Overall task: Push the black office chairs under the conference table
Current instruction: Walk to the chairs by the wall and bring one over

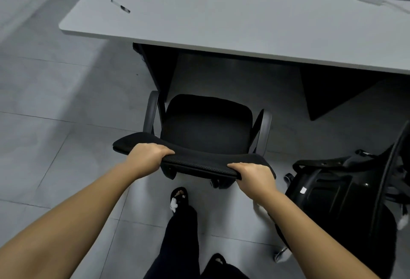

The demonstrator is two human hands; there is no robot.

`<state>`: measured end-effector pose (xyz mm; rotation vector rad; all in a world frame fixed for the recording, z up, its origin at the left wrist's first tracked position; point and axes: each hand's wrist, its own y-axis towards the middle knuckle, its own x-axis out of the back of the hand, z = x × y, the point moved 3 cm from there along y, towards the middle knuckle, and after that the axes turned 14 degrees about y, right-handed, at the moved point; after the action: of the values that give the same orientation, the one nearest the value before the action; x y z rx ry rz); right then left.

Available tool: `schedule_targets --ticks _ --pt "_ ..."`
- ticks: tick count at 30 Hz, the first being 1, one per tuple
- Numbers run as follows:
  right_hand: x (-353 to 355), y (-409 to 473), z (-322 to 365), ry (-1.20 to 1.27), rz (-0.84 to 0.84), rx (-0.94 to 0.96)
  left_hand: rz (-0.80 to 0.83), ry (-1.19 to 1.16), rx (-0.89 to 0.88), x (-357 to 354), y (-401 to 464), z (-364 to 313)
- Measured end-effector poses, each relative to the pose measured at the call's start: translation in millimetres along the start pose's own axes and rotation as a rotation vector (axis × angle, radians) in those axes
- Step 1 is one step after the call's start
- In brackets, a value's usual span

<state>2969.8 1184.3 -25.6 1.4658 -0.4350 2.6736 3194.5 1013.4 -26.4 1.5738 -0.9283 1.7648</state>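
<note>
Head view: left hand (pixel 149 155) and right hand (pixel 253 175) each curl closed over the mesh-textured top edge of the black office chair (pixel 207 127), its padded seat just short of the smooth grey table (pixel 221 23).

The chair (pixel 206 127) wears matt black woven cloth; the table (pixel 221 18) is smooth matt grey; the floor (pixel 66 123) faintly glossy tile.

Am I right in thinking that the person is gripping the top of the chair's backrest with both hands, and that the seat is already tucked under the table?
Not quite. Both the left hand and the right hand do grip the top of the chair's backrest, but the head view shows the seat not yet under the table; it stands on open floor short of the table's near edge.
</note>
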Motion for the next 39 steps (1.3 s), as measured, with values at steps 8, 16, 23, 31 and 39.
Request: schedule_targets --ticks 8,16,23,31,39 --pt "8.8 91.0 17.1 -0.074 -0.07 -0.072 -0.005 -0.009 -0.1 7.5 77.2 79.7" --pt "46.2 183.6 4.0 -0.075 -0.016 -0.128 0.125 -0.014 -0.074 15.2 179.6 120.5" --pt "91.6 258.0 -31.5 -0.093 0.019 -0.12 0.157 -0.01 -0.029 22.5 262.3 131.8" --pt "136.4 332.3 -61.2 -0.109 0.063 -0.06 0.181 0.001 0.053 33.2 329.0 141.3" --pt "159.1 389.1 -58.7 -0.089 0.125 -0.041 0.211 -0.004 0.089 36.3 369.0 169.4"
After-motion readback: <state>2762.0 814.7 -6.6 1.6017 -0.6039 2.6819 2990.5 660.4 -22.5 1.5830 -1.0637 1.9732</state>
